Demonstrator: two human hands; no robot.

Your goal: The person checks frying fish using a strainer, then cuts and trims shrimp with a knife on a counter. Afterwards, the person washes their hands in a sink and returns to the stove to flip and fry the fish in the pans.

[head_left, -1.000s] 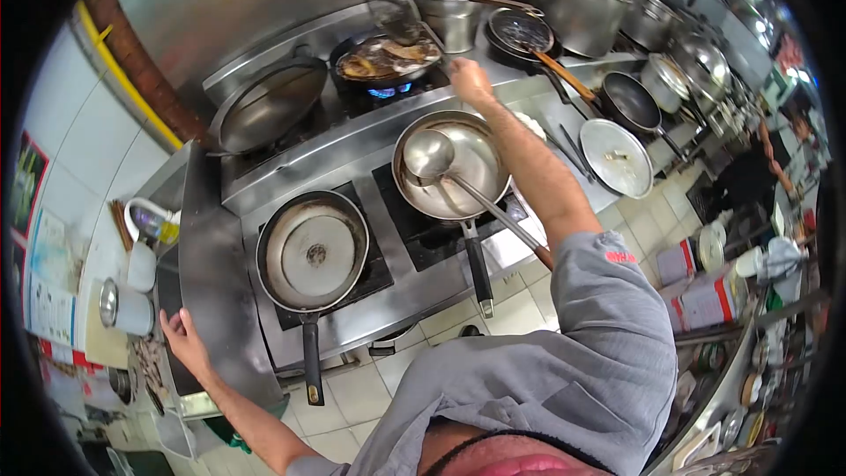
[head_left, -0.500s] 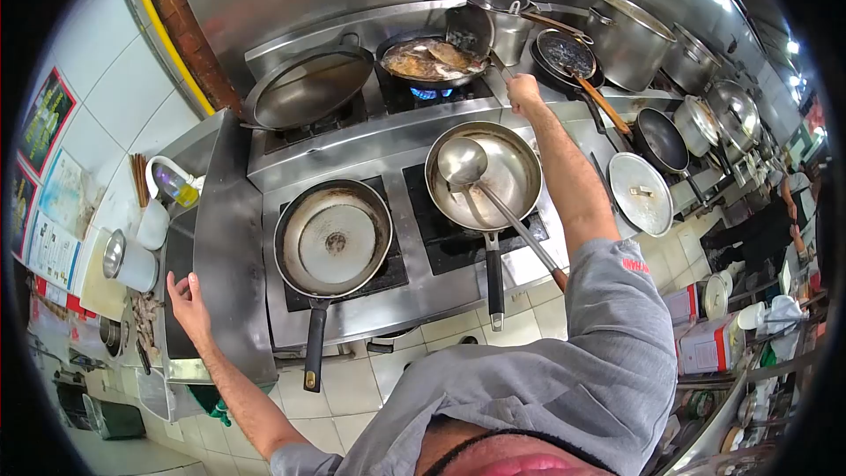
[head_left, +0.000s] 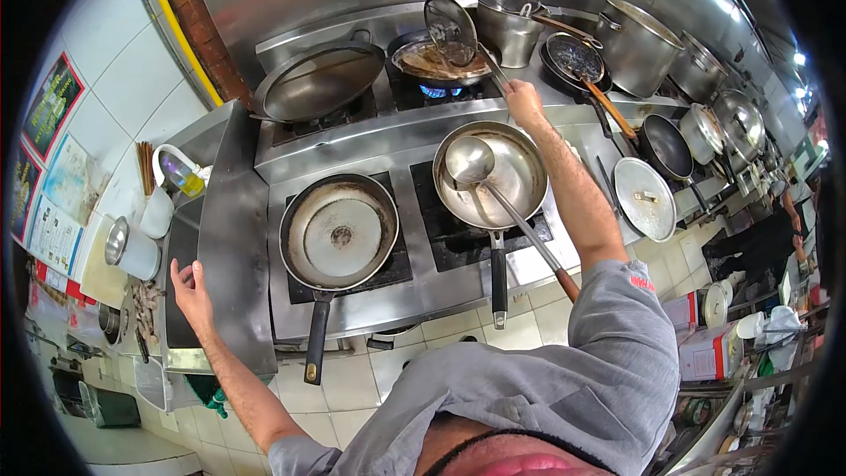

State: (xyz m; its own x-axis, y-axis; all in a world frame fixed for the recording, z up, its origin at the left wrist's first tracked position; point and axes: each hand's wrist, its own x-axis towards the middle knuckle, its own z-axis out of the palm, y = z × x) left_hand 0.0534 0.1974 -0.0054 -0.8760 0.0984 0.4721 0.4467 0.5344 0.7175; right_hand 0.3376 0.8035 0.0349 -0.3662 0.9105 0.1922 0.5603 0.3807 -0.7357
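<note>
Stove (head_left: 406,203) w/ pans (head_left: 342,231), tiled kitch. flr (head_left: 348,383).

The person is wearing a grey short-sleeved shirt (head_left: 520,388), its fabric creasing in soft folds; small red lettering (head_left: 641,283) is marking one sleeve (head_left: 617,304) above the right hand (head_left: 524,103), and a dark cord (head_left: 507,431) is circling the neckline.

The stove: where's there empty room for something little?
Bare steel shows at the front, between the left pan's handle and the right pan's handle. A thin strip lies between the front burners. Right of the flame, pots crowd together. It may be hot!
</note>
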